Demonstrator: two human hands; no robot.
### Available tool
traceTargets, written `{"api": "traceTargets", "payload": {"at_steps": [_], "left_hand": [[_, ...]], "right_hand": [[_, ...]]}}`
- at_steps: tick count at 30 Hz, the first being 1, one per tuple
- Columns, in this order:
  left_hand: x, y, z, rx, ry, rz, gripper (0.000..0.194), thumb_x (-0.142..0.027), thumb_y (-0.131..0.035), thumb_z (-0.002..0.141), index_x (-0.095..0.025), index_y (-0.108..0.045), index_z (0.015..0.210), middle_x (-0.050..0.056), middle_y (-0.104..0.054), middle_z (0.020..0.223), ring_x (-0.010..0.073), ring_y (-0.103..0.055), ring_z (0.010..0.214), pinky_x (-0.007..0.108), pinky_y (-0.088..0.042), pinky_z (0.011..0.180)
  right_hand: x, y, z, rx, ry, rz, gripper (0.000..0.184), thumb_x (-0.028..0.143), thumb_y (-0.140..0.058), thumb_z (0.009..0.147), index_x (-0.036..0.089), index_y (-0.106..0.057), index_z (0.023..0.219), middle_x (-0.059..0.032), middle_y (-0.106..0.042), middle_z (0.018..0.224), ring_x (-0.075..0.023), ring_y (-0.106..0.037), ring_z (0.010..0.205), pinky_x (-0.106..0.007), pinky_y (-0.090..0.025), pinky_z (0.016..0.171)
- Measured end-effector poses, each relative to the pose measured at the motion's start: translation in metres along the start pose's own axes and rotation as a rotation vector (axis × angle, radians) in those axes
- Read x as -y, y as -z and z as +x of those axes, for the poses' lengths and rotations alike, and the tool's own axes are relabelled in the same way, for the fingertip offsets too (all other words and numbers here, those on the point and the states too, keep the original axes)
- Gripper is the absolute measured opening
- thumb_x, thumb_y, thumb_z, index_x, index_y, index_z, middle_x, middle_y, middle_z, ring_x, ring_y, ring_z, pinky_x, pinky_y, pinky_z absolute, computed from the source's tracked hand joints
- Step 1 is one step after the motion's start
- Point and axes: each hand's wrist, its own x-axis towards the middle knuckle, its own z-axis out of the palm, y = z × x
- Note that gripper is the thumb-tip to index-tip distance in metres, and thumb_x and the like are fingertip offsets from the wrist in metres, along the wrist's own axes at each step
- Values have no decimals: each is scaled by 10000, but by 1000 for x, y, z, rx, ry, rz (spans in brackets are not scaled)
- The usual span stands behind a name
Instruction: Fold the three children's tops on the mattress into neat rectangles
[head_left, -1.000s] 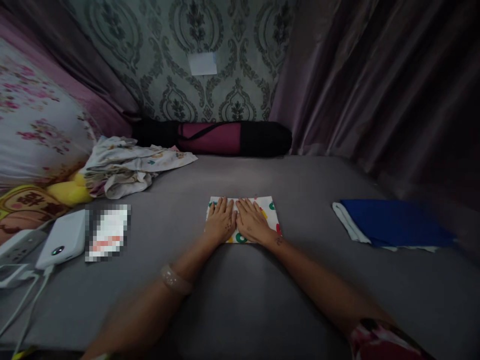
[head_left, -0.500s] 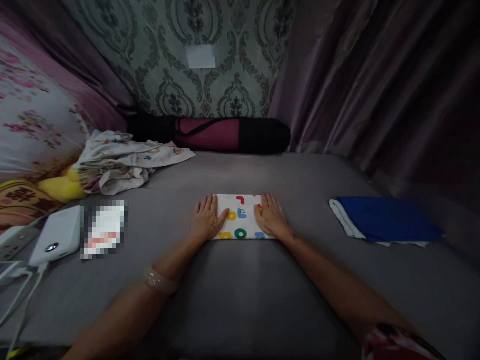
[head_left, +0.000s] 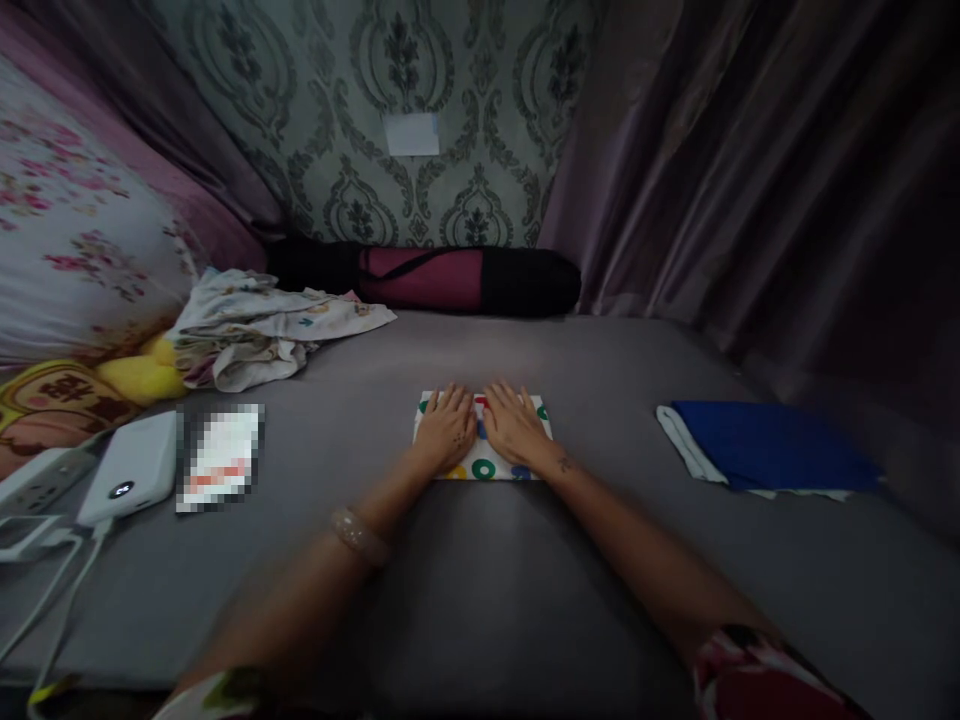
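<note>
A folded white cloth printed with colourful letters lies flat on the grey surface in front of me. My left hand rests on its left half, palm down with the fingers stretched forward. On the right half lies my right hand, also flat and open. The two hands are close together with a narrow strip of cloth showing between them. Neither hand grasps anything, and they cover much of the print.
A folded blue cloth lies to the right. On the left are a white power bank with cables, a power strip, a blurred-out packet and crumpled printed fabric. A black and maroon roll bag lies along the wall.
Both hands have moved inward from the cloth's left and right edges to near its middle, uncovering its outer corners. The view has shifted slightly.
</note>
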Motion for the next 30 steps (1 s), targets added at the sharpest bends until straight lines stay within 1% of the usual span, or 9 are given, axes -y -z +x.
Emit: {"api": "traceTargets", "payload": {"at_steps": [3,6,10,13,16,21,23,26,30], "left_hand": [[1,-19,4,1,-2,-7,509,-297,-262,973,-107,-447,1407,111,-446,1477,273,-313,1411,462,-200,1165],[5,-25,6,-8,6,-8,499,-301,-272,971,-123,-462,1397,108,-461,1467,271,-331,1400,459,-209,1160],[2,-13,4,48,19,-2,509,-309,-266,976,-118,-436,1416,108,-424,1493,273,-315,1409,456,-208,1162],[-3,-5,-4,56,55,14,540,-350,-251,983,-92,-414,1429,142,-376,1516,296,-276,1427,470,-196,1162],[-6,-7,-17,31,70,30,571,-352,-223,985,-50,-376,1444,175,-345,1524,304,-251,1436,480,-173,1167],[-7,-19,-23,31,82,48,572,-339,-217,982,-61,-339,1467,155,-301,1548,285,-231,1446,460,-157,1179],[-7,-16,-24,45,87,50,572,-341,-216,984,-56,-347,1463,159,-302,1546,287,-235,1444,461,-167,1178],[-9,-6,-31,70,91,61,581,-358,-210,987,-46,-362,1453,170,-312,1539,299,-249,1438,470,-198,1171],[-9,3,-50,72,74,91,581,-347,-197,987,-54,-323,1473,157,-274,1556,281,-209,1452,471,-185,1179]], "right_hand": [[3,-15,0,28,11,9,525,279,-264,967,87,-420,1430,-116,-421,1489,-219,-305,1405,-417,-129,1172],[0,-22,0,19,2,9,524,283,-265,971,89,-416,1433,-114,-415,1493,-216,-314,1401,-414,-124,1173],[-1,-16,0,52,0,22,532,283,-258,972,77,-403,1441,-115,-401,1502,-223,-306,1406,-416,-127,1173],[5,-8,-4,63,0,41,544,294,-248,974,72,-383,1452,-120,-368,1519,-225,-274,1422,-423,-126,1175],[13,-8,-12,46,18,48,560,294,-245,969,66,-351,1469,-117,-326,1540,-218,-229,1440,-419,-91,1183],[19,-15,-19,64,18,49,566,290,-258,962,74,-334,1479,-99,-298,1554,-213,-209,1447,-412,-84,1186],[19,-14,-18,75,15,42,564,287,-259,963,71,-333,1479,-100,-298,1554,-215,-208,1447,-408,-80,1187],[21,-9,-21,109,7,41,566,280,-263,964,58,-319,1481,-113,-278,1560,-226,-200,1450,-428,-98,1185],[27,-8,-35,64,96,45,561,300,-263,973,83,-310,1489,-105,-241,1574,-218,-158,1461,-445,-89,1188]]}}
